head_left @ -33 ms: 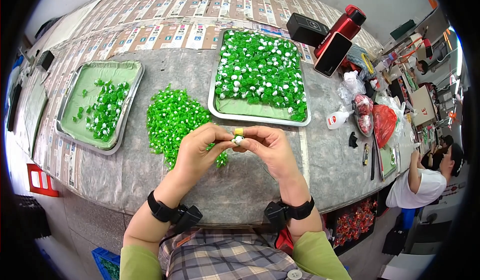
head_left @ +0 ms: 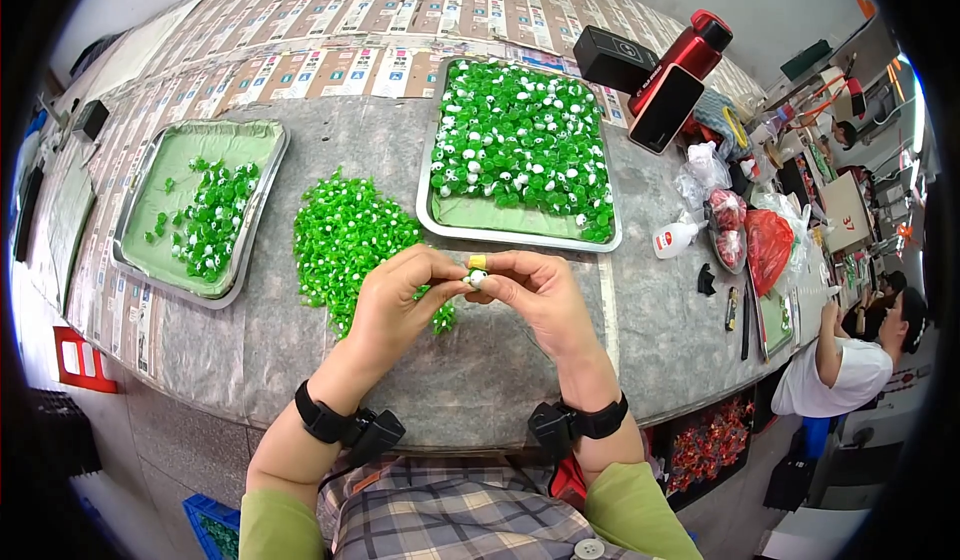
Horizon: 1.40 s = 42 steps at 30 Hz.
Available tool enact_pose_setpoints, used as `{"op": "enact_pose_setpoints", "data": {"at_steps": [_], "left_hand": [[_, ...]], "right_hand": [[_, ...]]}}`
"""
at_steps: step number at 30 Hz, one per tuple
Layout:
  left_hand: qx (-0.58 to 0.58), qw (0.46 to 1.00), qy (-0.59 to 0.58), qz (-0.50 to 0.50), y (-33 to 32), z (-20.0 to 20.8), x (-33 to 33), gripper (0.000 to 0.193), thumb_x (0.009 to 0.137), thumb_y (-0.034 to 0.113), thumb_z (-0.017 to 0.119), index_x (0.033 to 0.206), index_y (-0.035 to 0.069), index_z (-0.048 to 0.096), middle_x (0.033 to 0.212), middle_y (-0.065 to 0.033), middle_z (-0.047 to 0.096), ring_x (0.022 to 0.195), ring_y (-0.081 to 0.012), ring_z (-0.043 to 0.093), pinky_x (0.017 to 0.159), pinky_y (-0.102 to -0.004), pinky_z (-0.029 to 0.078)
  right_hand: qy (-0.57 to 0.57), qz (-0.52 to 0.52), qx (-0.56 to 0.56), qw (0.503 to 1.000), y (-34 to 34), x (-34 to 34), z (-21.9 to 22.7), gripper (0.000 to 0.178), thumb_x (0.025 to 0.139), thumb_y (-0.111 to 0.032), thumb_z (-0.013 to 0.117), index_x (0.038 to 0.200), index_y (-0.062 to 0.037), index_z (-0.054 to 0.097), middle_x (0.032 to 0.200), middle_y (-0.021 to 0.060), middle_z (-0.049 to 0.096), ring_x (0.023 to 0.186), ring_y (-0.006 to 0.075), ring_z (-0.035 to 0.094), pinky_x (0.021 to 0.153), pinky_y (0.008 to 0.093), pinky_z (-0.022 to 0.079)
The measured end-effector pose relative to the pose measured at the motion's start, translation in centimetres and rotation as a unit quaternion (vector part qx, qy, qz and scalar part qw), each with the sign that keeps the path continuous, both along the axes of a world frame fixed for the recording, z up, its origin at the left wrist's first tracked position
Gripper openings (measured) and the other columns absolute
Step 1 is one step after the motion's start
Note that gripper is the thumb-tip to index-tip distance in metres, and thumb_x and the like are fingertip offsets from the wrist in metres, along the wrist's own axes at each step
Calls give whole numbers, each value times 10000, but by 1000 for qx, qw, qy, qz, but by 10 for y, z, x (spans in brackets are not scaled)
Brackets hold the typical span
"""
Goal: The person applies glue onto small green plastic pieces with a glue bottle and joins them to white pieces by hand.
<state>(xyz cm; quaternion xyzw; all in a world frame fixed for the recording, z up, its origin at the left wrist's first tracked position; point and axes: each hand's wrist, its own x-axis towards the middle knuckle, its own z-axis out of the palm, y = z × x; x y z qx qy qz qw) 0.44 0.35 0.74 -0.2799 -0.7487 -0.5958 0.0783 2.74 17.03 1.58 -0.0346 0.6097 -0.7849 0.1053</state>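
White piece with black spots [head_left: 478, 279] sits between the fingertips of both hands, raised over the desk [head_left: 465, 390], roughly midway along its near edge. The left hand [head_left: 398, 295] is pinched, thumb and forefinger nearly together at the piece's left side. The right hand [head_left: 540, 295] is closed on it too, its thumb against the piece and a yellow wrap [head_left: 478, 262] round a finger just behind. Whatever else the fingers cover is hidden.

Just beyond the left hand, partly behind it, a loose heap [head_left: 345, 235] of small green and white bits lies on the grey cover. Past the hands, toward the desk's far side, stands a large metal tray [head_left: 490, 217], mostly filled with green and white pieces [head_left: 520, 140], its lining bare along the near rim. A second tray [head_left: 190, 150], near the desk's left edge, carries a smaller cluster [head_left: 213, 220] toward its right side.

Beyond the large tray's far right corner are a black box [head_left: 610, 58], a red bottle [head_left: 698, 48] and a dark phone [head_left: 667, 108] leaning against the bottle. Nearer the desk's right edge lie a white bottle [head_left: 676, 239] and a red bag [head_left: 768, 250]; a person in a white top [head_left: 840, 378] is beside that edge
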Motion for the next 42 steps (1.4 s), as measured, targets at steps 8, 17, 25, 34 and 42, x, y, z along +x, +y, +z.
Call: {"op": "enact_pose_setpoints", "data": {"at_steps": [8,17,25,34,42], "left_hand": [[85,981,-174,-1,0,-12,-2,58,723,21,594,769,3,563,706,-36,562,658,-99,537,575,-211,430],[729,638,-245,-37,-91,-3,-52,319,764,280,550,991,60,509,740,4,476,639,-67,470,592,-159,466],[579,749,-317,-52,-54,2,-37,293,832,298,473,1021,73,478,736,15,475,619,-66,462,563,-165,443],[236,829,-488,-138,-2,-1,-3,237,819,235,510,927,25,519,757,-27,537,659,-83,523,592,-219,471],[336,755,-537,-171,0,-16,-1,203,798,170,536,907,-2,528,746,-43,560,642,-99,555,603,-224,499]], "right_hand": [[-17,-2,-22,1000,-2,-7,-8,218,779,-55,548,980,27,547,828,76,599,721,107,570,649,209,461],[184,-65,405,893,-10,-15,-24,193,725,-122,580,911,-73,565,759,81,582,616,186,564,556,256,443],[256,-34,580,772,-17,-20,-30,122,716,-136,576,773,-43,521,750,92,539,653,248,549,573,332,439],[193,-102,229,949,-5,-8,0,102,705,-46,610,805,-42,593,682,11,483,555,64,456,480,192,348],[258,-173,245,918,4,-6,5,253,710,-84,625,945,-33,545,719,1,475,557,47,419,492,169,344]]}}
